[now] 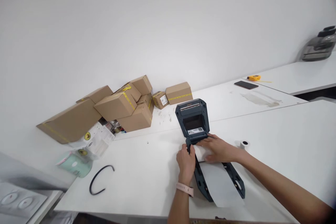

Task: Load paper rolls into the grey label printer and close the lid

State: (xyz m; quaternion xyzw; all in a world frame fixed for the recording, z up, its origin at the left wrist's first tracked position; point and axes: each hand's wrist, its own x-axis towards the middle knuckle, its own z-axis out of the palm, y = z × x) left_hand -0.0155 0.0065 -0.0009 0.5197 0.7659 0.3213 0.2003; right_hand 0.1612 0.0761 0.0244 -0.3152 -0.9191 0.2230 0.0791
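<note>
Two-handed work at an open label printer [201, 182]

We judge the printer to be hard plastic and fairly weighty, best held low by both sides of its body rather than by the raised lid [193, 113], whose hinge could take strain. The white paper roll [201, 153] inside looks light and firm, likely to spin if pushed on one side; we would hold it by its ends. Its loose paper strip [219, 182] seems thin, smooth and easy to crease.

We have the printer at the near edge of the white table [147, 182], its lid standing at the far end. Our left hand [186, 163] curls against its left wall, though we cannot tell whether it grips. Our right hand [217, 148] is open, fingers extended over the roll, which lies between our hands. The strip runs nearward beneath them, and a small roll [242, 146] sits to the right.
</note>
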